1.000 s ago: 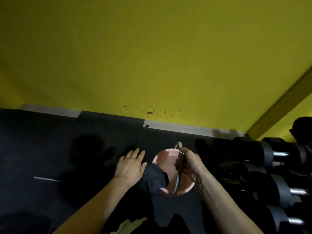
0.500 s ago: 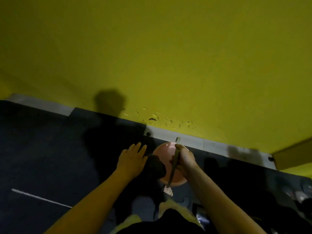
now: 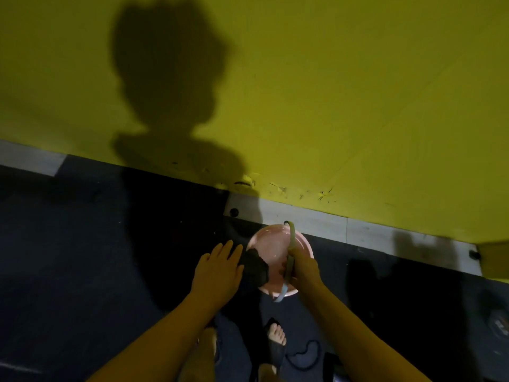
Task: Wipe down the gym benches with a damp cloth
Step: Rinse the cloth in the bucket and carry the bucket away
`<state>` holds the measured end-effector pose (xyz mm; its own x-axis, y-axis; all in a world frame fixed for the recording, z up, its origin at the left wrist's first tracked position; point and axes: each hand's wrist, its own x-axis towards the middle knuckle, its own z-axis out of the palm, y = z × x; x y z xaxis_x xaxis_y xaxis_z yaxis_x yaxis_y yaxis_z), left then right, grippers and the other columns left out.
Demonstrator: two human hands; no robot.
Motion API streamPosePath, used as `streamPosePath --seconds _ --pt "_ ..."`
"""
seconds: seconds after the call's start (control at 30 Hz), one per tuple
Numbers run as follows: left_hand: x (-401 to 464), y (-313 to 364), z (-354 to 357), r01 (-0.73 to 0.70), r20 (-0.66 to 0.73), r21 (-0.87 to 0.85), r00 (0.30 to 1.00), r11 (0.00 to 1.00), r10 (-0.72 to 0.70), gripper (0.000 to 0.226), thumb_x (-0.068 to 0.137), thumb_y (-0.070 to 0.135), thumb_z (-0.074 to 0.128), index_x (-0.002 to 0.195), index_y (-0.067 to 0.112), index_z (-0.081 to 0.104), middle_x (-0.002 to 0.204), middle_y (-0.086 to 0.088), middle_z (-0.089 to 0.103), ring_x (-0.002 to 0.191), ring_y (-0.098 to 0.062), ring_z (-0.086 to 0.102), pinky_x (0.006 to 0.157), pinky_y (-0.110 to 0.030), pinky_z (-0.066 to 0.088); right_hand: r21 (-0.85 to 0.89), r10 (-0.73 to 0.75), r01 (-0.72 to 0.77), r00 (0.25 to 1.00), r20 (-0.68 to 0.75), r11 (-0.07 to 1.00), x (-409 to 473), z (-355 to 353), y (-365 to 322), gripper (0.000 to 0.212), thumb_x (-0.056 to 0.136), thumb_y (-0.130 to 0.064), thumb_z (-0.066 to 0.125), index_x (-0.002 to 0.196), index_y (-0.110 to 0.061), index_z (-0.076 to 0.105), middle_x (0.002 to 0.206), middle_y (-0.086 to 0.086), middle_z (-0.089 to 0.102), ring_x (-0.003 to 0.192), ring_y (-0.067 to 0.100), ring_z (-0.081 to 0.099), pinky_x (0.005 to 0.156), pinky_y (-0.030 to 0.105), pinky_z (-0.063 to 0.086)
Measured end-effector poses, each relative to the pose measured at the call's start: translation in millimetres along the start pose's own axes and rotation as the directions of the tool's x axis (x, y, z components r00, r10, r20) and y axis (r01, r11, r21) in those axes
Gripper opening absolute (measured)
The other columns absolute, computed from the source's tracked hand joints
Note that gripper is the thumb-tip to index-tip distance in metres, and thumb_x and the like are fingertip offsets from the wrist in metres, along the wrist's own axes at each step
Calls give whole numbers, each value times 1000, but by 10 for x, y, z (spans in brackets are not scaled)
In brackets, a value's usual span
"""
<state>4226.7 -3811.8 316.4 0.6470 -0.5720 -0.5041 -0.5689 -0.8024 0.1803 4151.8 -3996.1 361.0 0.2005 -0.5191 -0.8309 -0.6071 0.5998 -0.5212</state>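
Left hand (image 3: 217, 267) fingers straight, cloth (image 3: 254, 267) beneath; right hand (image 3: 301, 267) grips bucket handle (image 3: 291, 245).

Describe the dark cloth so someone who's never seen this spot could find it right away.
Start at the yellow wall and drop to the pink bucket below it. The dark cloth is draped over the bucket's near-left rim, against the left hand; it is the only dark, crumpled thing on the pink.

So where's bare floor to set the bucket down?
Bare dark mat lies left of the left hand, up to the wall. Crowded: feet and a cord beneath the pink bucket gripped by the right hand.
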Motion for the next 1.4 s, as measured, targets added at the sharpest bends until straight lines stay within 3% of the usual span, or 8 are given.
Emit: streamPosePath --seconds 0.17,0.33,0.53,0.67,0.87,1.17,1.27,1.4 --pt "1105 -282 653 -20 47 73 999 997 17 61 109 48 28 164 26 13 171 -4 14 156 -26 18 120 -42 31 -35 24 -25 999 -28 999 1279 476 112 34 103 -14 60 131 6 57 89 14 60 100 39 60 101 58 54" --pt "1768 -425 1407 -58 97 55 994 997 53 61 108 47 29 164 26 16 171 -4 16 155 -27 20 118 -42 31 -8 44 -45 997 -70 999 2270 781 406 36 105 -7 55 136 11 55 128 32 60 122 49 58 106 57 49" --pt "2249 -464 2017 -31 149 42 989 999 24 60 107 49 30 163 28 17 171 -4 16 155 -27 21 119 -44 30 -39 27 -30 997 -71 999 3098 967 744 33 104 -9 54 131 11 58 93 17 62 100 39 59 94 52 54" --pt "2370 -497 2169 9 170 40 985 999 -16 59 107 48 32 162 29 19 170 -4 17 155 -28 21 119 -45 29 -9 75 -75 997 -21 997 3385 1051 904 37 108 -19 52 140 -1 53 132 20 62 122 40 59 110 54 49" --pt "2404 -520 2184 53 180 100 981 994 -70 60 107 49 34 161 28 18 170 -5 16 154 -28 22 120 -47 31 -248 -23 9 999 -50 969 3457 893 1163 12 102 -12 59 93 -16 65 96 9 67 102 32 66 99 50 57" --pt "2290 -364 2228 77 239 123 965 989 -104 62 106 50 34 162 29 17 171 -4 13 156 -28 17 122 -49 27 -520 -180 126 982 -54 845 3546 538 1333 22 96 -18 68 114 -7 71 98 12 73 90 28 68 78 42 61" --pt "2223 -271 2298 82 229 130 967 988 -110 62 106 50 36 161 29 19 171 -4 15 156 -27 19 122 -49 28 -556 -213 133 974 -81 821 3604 348 1378 14 91 -13 69 103 -6 72 89 12 71 84 30 68 64 32 52" --pt "2127 -165 2362 64 214 141 972 988 -93 61 106 51 35 161 30 20 170 -3 17 155 -27 21 120 -48 29 -601 -248 144 964 -94 786 3621 162 1435 27 92 -20 74 116 -9 70 102 14 74 93 32 71 72 37 55"
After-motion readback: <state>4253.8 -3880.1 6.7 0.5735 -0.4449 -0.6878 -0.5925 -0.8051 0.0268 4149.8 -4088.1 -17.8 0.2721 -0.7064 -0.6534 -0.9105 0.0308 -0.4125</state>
